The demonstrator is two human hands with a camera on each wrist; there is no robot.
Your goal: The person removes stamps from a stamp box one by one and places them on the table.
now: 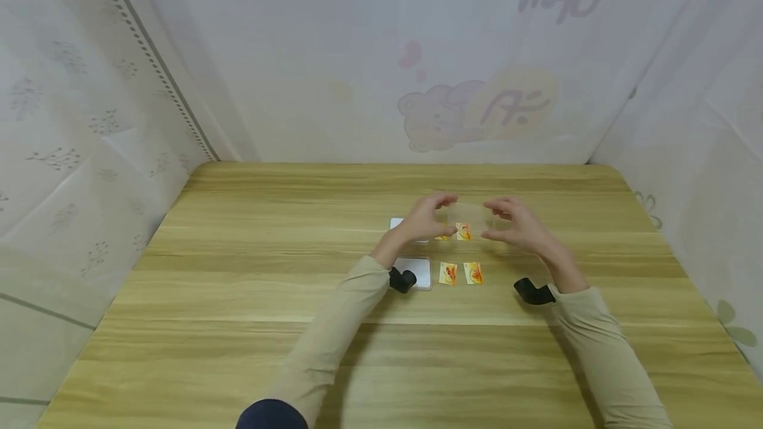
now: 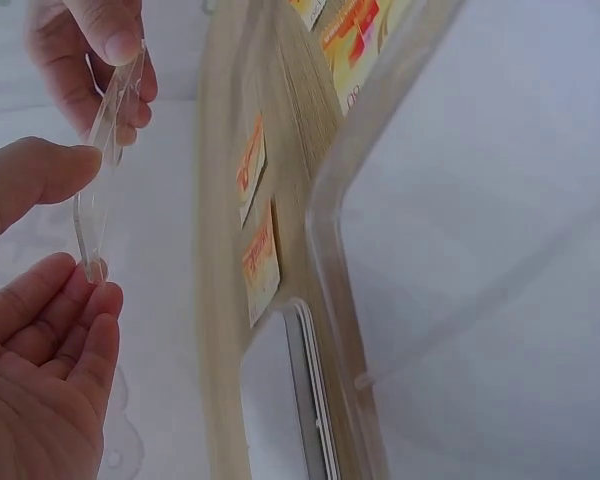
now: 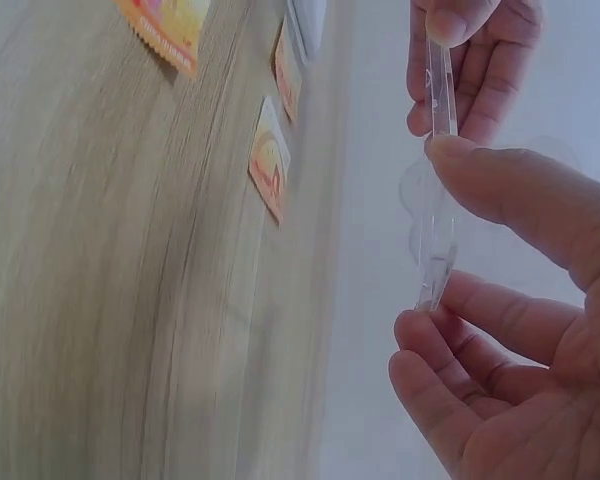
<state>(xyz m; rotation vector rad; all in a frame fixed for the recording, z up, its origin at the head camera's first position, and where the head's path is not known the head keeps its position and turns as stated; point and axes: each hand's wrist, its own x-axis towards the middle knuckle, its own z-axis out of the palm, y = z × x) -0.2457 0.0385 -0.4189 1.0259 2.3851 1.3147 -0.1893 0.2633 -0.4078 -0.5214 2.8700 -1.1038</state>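
A thin, clear plastic piece, like a shallow lid or case (image 3: 438,205), is raised over the table between both hands. My left hand (image 1: 422,219) pinches its left edge between thumb and fingertips. At the opposite edge my right hand (image 1: 517,225) grips it the same way. Below the hands lie small orange-and-yellow packets: a far pair, with one packet (image 1: 463,231) partly beside the left thumb, and a near pair of a left packet (image 1: 448,273) and a right packet (image 1: 473,273). Whether the clear piece contains anything cannot be told.
Left of the near packets lies a white flat case with a clear rim (image 1: 422,273), partly under my left wrist. A second white case (image 2: 270,400) lies behind it, mostly covered by my left hand. The wooden table (image 1: 238,270) meets fabric walls on three sides.
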